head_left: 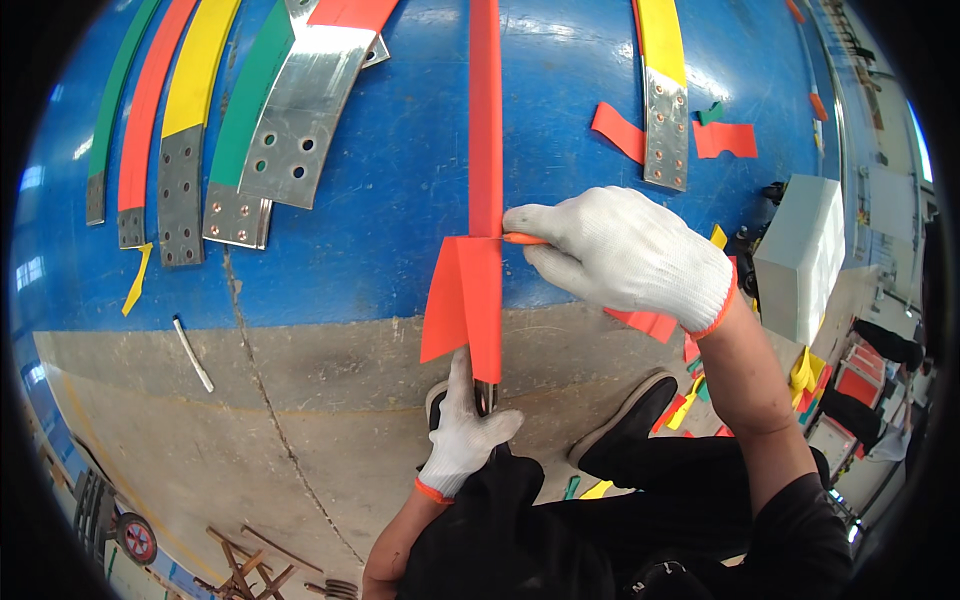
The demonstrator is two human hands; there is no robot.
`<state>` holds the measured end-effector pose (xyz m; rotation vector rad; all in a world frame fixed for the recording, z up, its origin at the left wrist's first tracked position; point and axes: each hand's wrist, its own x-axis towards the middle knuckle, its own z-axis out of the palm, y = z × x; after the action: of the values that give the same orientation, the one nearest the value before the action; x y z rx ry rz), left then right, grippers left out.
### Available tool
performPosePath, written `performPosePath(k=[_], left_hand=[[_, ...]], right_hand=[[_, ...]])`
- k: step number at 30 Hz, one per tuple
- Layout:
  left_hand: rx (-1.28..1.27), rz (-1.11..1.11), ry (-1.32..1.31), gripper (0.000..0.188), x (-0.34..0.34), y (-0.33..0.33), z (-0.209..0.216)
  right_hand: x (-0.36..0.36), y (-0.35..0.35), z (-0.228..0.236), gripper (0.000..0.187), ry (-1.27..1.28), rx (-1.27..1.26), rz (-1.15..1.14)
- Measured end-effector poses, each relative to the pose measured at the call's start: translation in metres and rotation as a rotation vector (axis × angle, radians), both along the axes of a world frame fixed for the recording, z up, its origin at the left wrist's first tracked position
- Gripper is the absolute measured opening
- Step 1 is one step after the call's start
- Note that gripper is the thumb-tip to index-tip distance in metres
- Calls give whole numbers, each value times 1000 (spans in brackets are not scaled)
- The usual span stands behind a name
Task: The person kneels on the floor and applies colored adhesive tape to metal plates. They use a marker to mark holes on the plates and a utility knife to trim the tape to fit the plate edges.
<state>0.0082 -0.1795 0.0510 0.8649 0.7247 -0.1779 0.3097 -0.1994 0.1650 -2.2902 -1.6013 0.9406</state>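
Observation:
A long bar in a red sleeve (486, 130) runs down the middle toward me. Near its close end the sleeve is cut across and slit, and a red flap (443, 300) folds out to the left. A bit of bare metal shows at the tip. My right hand (630, 250), in a white knit glove, pinches a small orange-handled tool (524, 238) whose thin tip meets the cut line; the tip is too fine to tell its kind. Below the flap, my gloved left hand (465, 425) has its index finger stretched up against the flap's lower edge and its thumb spread aside.
Several metal bars with holed ends and green, red and yellow sleeves (200, 70) lie at the far left. Another yellow-sleeved bar (662, 60) lies right, beside red scraps (725, 139). A pale box (798, 260) stands at the right. A white marker-like stick (193, 354) lies left.

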Motion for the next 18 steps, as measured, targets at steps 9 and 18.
performPosePath(k=[9,18], left_hand=[[-283,179,-33,93,-6,-6,1],[-1031,371,-391,91,-6,-4,0]], right_hand=[[-8,13,-1,20,-69,114,93],[-6,51,-12,23,-35,81,236]])
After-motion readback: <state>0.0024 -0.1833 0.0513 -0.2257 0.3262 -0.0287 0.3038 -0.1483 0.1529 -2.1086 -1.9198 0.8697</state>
